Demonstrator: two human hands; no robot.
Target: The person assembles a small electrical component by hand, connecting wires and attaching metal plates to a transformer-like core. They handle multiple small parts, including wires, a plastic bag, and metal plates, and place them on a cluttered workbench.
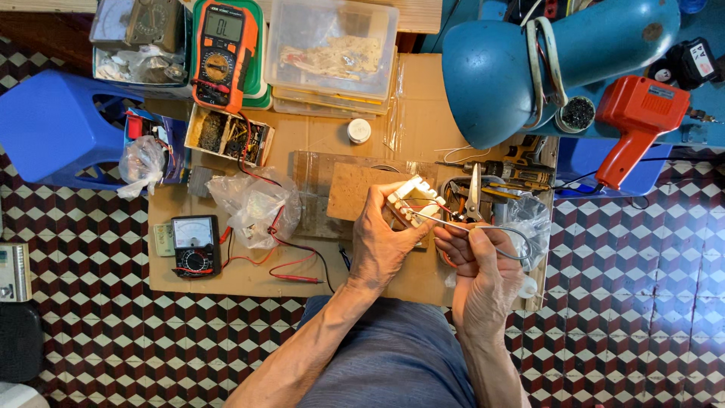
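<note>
The left hand clasped a small, rigid white part by its sides while the right hand pinched springy thin wire

a small home electronics repair workshop: a cardboard-topped surface on patterned floor tiles carries an orange digital multimeter at 11 o'clock, an analog meter at 9, a red soldering gun and blue lamp at 2, plus pliers and parts boxes.
</note>
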